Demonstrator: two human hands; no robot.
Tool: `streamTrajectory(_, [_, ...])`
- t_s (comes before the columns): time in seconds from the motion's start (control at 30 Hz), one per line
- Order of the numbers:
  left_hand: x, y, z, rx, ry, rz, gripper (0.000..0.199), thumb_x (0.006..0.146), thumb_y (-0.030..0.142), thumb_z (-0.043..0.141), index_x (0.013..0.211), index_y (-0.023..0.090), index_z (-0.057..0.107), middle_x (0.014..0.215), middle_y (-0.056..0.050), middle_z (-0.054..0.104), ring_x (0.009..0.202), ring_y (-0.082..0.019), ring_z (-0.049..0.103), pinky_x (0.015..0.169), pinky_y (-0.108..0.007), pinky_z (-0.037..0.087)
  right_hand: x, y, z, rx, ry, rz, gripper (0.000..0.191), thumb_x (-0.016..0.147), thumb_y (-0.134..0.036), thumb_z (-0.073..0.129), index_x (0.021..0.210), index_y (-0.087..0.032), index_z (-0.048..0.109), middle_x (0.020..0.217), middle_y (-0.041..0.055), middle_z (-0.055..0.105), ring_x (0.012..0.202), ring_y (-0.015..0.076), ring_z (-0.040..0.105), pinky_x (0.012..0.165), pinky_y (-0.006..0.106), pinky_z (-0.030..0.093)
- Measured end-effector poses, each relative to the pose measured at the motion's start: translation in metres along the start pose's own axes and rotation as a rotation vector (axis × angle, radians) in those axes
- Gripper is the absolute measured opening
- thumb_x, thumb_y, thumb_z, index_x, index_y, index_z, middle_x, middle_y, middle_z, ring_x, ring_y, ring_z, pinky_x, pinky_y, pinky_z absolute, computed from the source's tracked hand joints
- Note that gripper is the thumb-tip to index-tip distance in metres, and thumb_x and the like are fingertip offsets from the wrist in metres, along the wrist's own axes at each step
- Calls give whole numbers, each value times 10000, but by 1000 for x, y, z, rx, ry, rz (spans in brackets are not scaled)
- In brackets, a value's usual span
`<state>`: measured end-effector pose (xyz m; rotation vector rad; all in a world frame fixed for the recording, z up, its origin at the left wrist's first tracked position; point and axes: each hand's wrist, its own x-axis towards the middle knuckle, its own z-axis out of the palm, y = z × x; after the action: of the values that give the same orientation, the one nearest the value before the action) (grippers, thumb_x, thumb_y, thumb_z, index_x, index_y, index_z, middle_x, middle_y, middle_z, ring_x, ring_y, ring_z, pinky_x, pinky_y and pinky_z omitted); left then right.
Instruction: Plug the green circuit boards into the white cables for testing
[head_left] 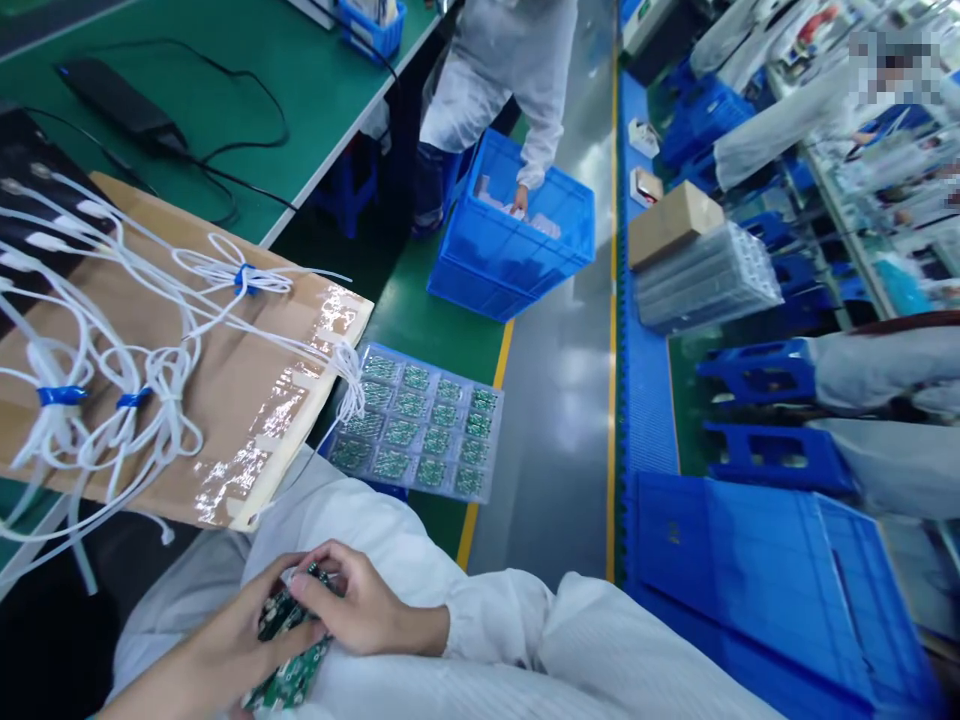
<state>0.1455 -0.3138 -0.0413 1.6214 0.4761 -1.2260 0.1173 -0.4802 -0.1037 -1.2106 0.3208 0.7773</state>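
A small stack of green circuit boards is held over my lap, between both hands. My left hand, coming from the lower left, wraps round the boards, its thumb lying across them. From the right, my right hand curls over their upper end, thumb and fingers closed on it; a small white bit shows near the fingertips. Some fingers are hidden behind the boards. Beyond my knee lies a clear compartment tray filled with more green circuit boards.
Left, a cardboard sheet on the green table carries bundled white cables and a black device. Ahead, a co-worker's hand reaches into a blue crate. A large blue bin stands right, near blue stools.
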Motion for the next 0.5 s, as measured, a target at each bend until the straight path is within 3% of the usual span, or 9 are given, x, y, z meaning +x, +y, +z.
streamTrajectory(0.1, [1, 6, 8, 46, 15, -26, 967, 666, 567, 802, 1484, 188, 452, 1087, -121, 713, 840, -330, 728, 348, -269, 507, 5, 0, -1, 34, -57, 184, 721, 726, -859, 661, 1025, -203, 639, 769, -23, 593, 625, 113, 540, 569, 249, 452])
streamTrajectory(0.2, [2, 11, 16, 4, 62, 43, 946, 670, 511, 783, 1481, 179, 425, 1105, -130, 698, 812, -298, 710, 352, -251, 494, 11, 0, 1, 50, -109, 269, 746, 691, -801, 755, 1147, -225, 627, 751, -48, 592, 575, 103, 532, 506, 227, 452])
streamTrajectory(0.3, [-1, 12, 18, -93, 100, 68, 1011, 635, 553, 808, 1486, 181, 409, 1273, -172, 632, 934, -324, 695, 420, -283, 546, 21, 1, 3, 115, -48, 264, 766, 605, -786, 819, 1074, -205, 650, 799, -27, 630, 601, 113, 566, 475, 221, 468])
streamTrajectory(0.4, [-7, 10, 11, -136, 133, 63, 1044, 628, 617, 828, 1506, 240, 409, 1303, -150, 606, 987, -313, 688, 605, -341, 624, 38, 8, -17, 224, 129, 263, 772, 566, -829, 800, 966, -185, 658, 788, 1, 658, 608, 142, 605, 461, 241, 492])
streamTrajectory(0.5, [-16, 7, -9, -106, 162, 104, 922, 639, 634, 832, 1435, 273, 540, 1276, -122, 634, 1071, -315, 682, 816, -363, 633, 55, 19, -76, 193, 483, 172, 724, 585, -776, 830, 962, -177, 674, 850, 33, 715, 695, 166, 674, 540, 245, 536])
